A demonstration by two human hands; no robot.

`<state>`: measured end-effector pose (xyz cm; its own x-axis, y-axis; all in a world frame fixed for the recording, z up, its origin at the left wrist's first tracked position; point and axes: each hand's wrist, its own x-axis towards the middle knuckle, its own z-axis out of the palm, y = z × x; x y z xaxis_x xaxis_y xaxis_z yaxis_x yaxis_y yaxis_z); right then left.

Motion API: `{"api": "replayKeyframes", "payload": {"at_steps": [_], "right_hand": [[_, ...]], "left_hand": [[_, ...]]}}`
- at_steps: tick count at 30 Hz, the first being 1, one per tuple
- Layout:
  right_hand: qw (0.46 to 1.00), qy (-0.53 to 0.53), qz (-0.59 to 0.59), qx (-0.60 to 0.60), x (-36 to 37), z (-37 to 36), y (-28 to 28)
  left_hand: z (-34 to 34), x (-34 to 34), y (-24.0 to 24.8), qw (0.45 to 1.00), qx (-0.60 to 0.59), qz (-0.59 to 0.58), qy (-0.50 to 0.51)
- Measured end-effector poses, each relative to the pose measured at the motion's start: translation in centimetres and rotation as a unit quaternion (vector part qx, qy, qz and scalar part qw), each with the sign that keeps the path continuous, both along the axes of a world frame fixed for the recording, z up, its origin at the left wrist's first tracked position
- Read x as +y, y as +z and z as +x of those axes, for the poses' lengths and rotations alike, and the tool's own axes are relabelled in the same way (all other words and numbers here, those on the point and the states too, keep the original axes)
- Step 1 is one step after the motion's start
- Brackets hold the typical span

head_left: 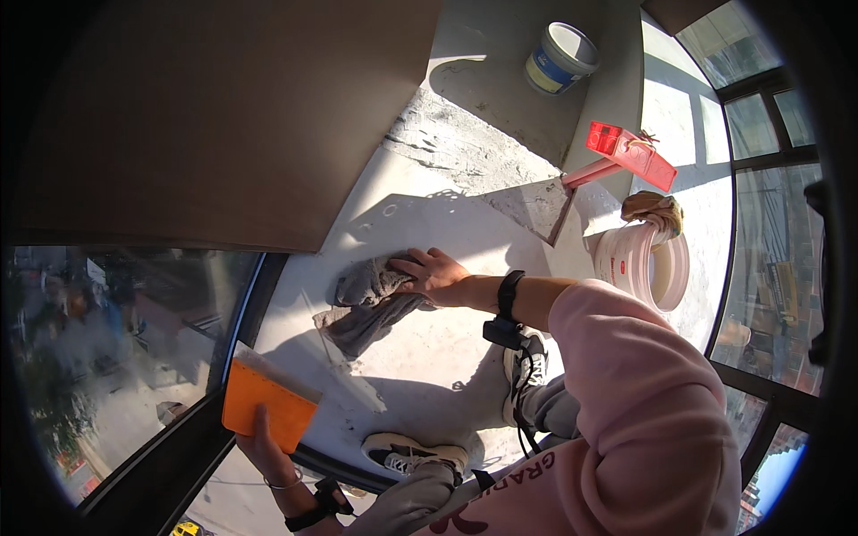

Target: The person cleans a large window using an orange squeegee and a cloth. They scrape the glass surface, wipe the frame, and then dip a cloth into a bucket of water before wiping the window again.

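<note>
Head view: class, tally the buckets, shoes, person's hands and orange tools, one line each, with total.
Buckets: 2 (blue-labelled bucket, pinkish bucket)
Shoes: 2 (left shoe, right shoe)
Hands: 2 (left hand, right hand)
Orange tool: 1
Total: 7

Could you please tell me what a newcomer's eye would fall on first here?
Probably the bright orange, flat scraper-like tool in the left hand, at the lower left beside the dark window frame. Next might come the red plastic object at the upper right, above the pale bucket with a brown cloth over its rim, then the grey cloth under the right hand, near the centre.
</note>
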<state>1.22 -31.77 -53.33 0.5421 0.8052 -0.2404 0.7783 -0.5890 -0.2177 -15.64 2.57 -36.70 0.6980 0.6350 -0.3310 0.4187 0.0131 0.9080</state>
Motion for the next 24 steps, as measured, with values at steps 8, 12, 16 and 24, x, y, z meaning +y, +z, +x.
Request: {"api": "replayKeyframes", "payload": {"at_steps": [8, 12, 16, 24], "right_hand": [[0.902, -0.150, -0.349, 0.202, -13.8, -3.5, 5.3], [0.851, -0.185, -0.306, 0.386, -19.7, -3.2, 10.8], [0.812, -0.348, -0.183, 0.431, -19.2, -1.5, 18.2], [0.981, -0.122, -0.010, 0.148, -8.4, 5.7, 17.0]], "left_hand": [[3.6, -1.0, -0.4, 0.995, -0.027, -0.021, -0.095], [5.5, -2.4, -2.0, 0.985, 0.010, 0.012, -0.174], [5.7, -2.9, -2.3, 0.956, 0.033, 0.106, -0.273], [4.1, -1.1, 2.3, 0.968, 0.025, 0.093, -0.233]]}}
